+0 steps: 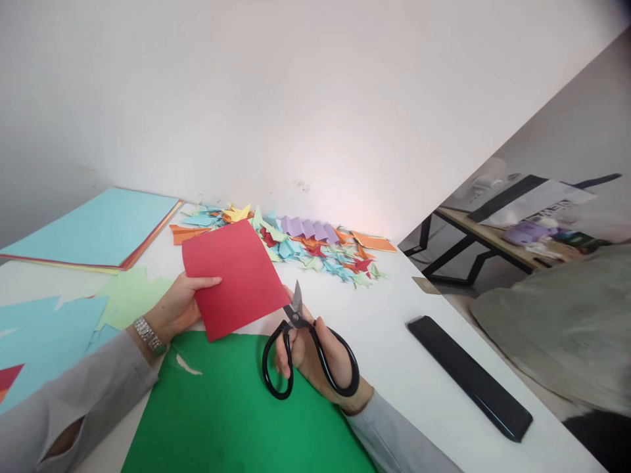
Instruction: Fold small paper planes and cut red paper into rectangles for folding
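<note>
Soft light is brightening the wall, its left end greying. Black case is catching glints; far table is blurring.

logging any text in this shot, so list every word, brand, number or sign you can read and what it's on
Nothing reads for certain.
White bag on the side table: large dark capitals, too blurred and skewed to read.
Green item there: too blurred to tell if it has print.
Red sheet, scissors, green sheet, long black object: no lettering visible.
</note>
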`<action>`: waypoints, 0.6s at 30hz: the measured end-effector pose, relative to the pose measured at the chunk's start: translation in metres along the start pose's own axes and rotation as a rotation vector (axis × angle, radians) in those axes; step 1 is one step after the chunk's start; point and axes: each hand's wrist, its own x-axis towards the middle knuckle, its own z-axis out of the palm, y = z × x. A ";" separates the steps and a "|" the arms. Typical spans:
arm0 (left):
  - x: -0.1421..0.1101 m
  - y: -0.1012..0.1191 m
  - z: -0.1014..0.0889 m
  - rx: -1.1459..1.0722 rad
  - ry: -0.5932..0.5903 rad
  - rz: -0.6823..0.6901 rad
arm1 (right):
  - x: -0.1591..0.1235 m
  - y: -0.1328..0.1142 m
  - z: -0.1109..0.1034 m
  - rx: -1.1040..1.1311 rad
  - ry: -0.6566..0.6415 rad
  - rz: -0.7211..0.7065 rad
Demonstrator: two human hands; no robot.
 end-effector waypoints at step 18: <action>0.005 -0.003 -0.005 -0.052 0.000 0.008 | 0.000 0.000 -0.003 -0.003 -0.036 -0.005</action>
